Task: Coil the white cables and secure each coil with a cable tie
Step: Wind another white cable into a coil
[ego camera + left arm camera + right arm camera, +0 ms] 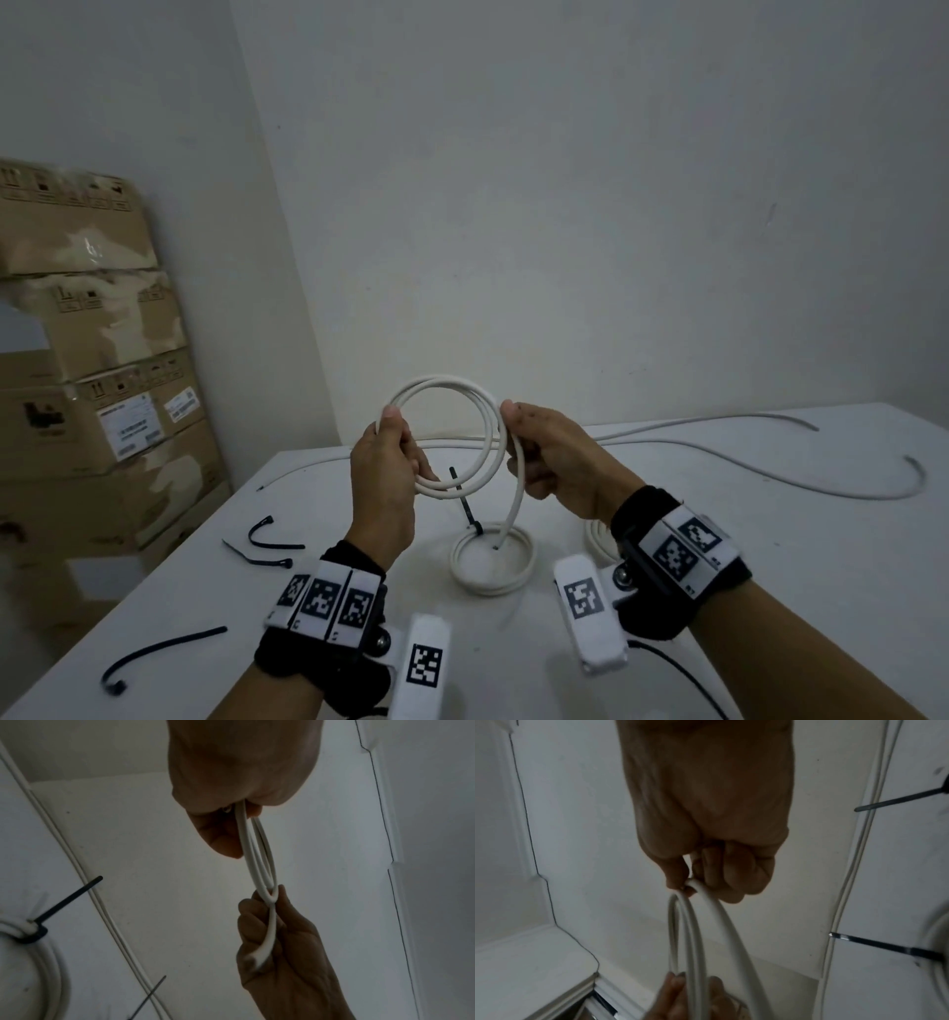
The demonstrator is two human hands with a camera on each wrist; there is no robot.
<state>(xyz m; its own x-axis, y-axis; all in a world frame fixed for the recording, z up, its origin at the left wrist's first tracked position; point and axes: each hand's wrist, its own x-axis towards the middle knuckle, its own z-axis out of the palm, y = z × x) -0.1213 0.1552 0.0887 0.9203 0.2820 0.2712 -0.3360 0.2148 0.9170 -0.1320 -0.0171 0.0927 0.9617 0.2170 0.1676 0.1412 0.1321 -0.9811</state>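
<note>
A white cable coil (445, 393) of about three loops stands upright above the table between my hands. My left hand (393, 442) pinches its left side, thumb on top. My right hand (519, 443) grips its right side, where the loose tail (515, 501) hangs down to the table. The left wrist view shows the coil (260, 860) edge-on, running from my left hand (232, 815) to my right hand (270, 931). In the right wrist view my right hand (713, 876) curls round the coil (696, 933).
A finished coil (493, 580) bound with a black tie (464, 501) lies on the white table (770, 591) under the hands. Another coil (597, 537) peeks from behind my right wrist. Loose white cables (847, 493) trail right. Black cable ties (154, 655) lie left. Cardboard boxes (92, 360) stack at the left.
</note>
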